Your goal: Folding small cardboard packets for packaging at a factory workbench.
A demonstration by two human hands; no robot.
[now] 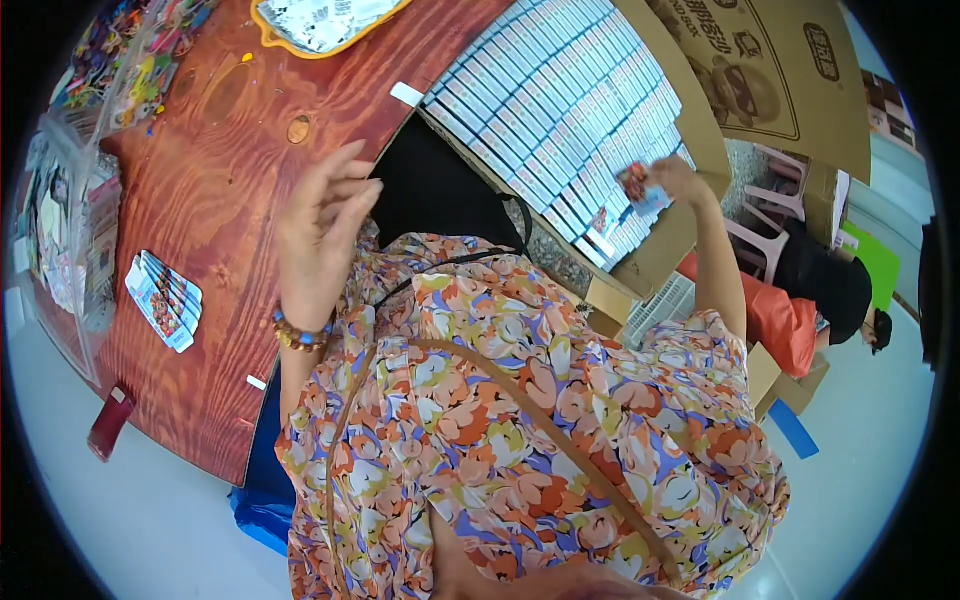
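My right hand (680, 180) is over the big cardboard carton at the right. Its fingers are closed on a small printed box (640, 188) in red and light blue, slightly blurred. Beneath it, rows of small white-and-blue boxes (545, 85) stand packed tightly in the carton. My left hand (332, 215) is raised at the table's near edge, fingers apart, with nothing in it. A beaded bracelet circles that wrist. To its left, several flat printed card pieces (165, 302) in blue and red lie fanned out on the wooden table (225, 215).
A yellow-rimmed tray (268, 35) with white packets sits at the far table edge. Clear plastic bags (75, 230) of small colourful items stand at the left. Carton flaps (770, 80) rise at the right, near pink stools (755, 245) and a red bag (780, 318).
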